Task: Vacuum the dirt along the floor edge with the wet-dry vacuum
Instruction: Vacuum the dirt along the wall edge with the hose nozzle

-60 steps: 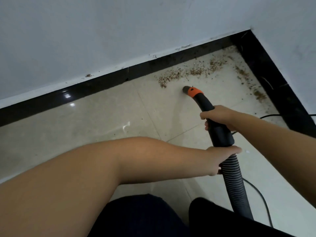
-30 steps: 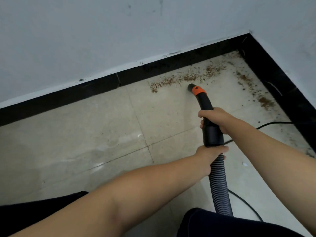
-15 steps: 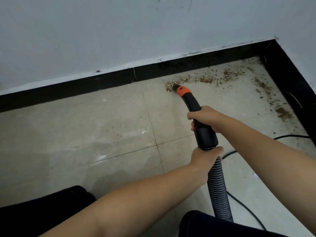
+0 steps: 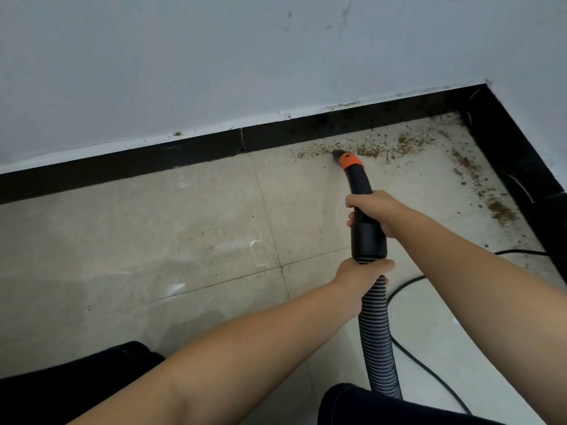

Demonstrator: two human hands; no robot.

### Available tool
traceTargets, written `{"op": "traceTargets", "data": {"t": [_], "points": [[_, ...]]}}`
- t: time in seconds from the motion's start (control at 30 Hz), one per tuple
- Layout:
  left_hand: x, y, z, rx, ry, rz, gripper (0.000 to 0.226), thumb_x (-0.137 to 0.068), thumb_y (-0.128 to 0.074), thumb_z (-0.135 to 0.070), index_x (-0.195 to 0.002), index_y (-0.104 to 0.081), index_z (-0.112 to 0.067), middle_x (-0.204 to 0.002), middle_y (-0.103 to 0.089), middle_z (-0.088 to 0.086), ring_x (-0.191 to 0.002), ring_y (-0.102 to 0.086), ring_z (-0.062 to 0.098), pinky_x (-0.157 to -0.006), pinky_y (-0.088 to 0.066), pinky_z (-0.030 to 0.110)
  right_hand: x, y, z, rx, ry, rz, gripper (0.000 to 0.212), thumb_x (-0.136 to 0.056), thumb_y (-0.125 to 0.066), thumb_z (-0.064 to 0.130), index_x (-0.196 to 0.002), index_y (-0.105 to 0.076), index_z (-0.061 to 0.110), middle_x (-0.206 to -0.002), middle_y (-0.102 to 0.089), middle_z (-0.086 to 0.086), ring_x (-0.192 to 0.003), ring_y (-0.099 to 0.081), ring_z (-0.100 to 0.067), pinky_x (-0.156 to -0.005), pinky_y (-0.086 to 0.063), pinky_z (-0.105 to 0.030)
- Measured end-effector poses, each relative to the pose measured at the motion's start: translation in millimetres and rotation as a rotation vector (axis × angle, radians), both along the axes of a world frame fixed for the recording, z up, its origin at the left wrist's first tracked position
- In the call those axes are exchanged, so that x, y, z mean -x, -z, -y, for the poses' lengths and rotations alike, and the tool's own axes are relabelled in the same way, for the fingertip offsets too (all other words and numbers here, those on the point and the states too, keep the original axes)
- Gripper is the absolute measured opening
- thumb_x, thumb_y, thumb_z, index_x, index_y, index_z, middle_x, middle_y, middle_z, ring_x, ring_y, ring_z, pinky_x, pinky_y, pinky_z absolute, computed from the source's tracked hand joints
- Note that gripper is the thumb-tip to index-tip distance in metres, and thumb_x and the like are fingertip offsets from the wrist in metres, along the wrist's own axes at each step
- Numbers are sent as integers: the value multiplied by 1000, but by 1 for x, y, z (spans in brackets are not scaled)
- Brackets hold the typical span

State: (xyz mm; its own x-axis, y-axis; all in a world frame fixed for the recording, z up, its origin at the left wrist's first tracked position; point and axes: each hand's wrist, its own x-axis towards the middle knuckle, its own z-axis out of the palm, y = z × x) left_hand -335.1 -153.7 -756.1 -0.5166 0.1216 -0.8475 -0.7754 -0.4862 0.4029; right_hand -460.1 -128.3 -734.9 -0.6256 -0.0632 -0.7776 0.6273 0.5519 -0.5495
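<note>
Fingers (image 4: pixel 352 223) of the right hand (image 4: pixel 372 211) are wrapping the nozzle (image 4: pixel 357 179); the left hand (image 4: pixel 360 276) is gripping the hose (image 4: pixel 377 332). Dirt (image 4: pixel 399 145) is still lying along the baseboard (image 4: pixel 399 116) toward its corner, so most is left.

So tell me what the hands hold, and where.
Right hand grips the black vacuum nozzle tube mid-length; left hand grips the ribbed grey hose at its cuff.

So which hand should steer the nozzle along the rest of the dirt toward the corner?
Probably the right hand: it grips the rigid black nozzle nearest the orange tip, on the side of the remaining dirt. The left hand holds farther back, on the ribbed hose.
</note>
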Motion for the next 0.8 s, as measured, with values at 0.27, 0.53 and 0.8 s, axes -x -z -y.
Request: {"op": "traceTargets", "data": {"t": [0.27, 0.53, 0.8], "points": [[21, -1, -7, 44, -9, -11, 16, -81, -72, -17, -83, -57, -12, -69, -59, 5, -59, -55, 17, -68, -48, 30, 23, 3, -9, 17, 56, 0, 29, -85, -63, 11, -110, -50, 3, -71, -61, -10, -57, -62, -21, -59, -53, -32], [1, 1, 3, 4, -142, 24, 16, -83, -71, -18, -88, -57, -14, -72, -59, 4, -63, -55, 16, -65, -47, 29, 4, 1, 21, 42, -151, 20, 18, -86, -62, 11, -101, -52, 6, -70, -62, -10, -56, -63, -19, -56, -53, -28], [-1, -10, -5, 4, -59, -9, 17, -81, -74, -19, -85, -58, -14, -70, -59, 3, -60, -56, 15, -64, -48, 28, 4, -1, -7, 23, 7, 1, 26, -84, -64, 11, -106, -52, 3, -69, -62, -9, -55, -63, -19, -58, -53, -31]]}}
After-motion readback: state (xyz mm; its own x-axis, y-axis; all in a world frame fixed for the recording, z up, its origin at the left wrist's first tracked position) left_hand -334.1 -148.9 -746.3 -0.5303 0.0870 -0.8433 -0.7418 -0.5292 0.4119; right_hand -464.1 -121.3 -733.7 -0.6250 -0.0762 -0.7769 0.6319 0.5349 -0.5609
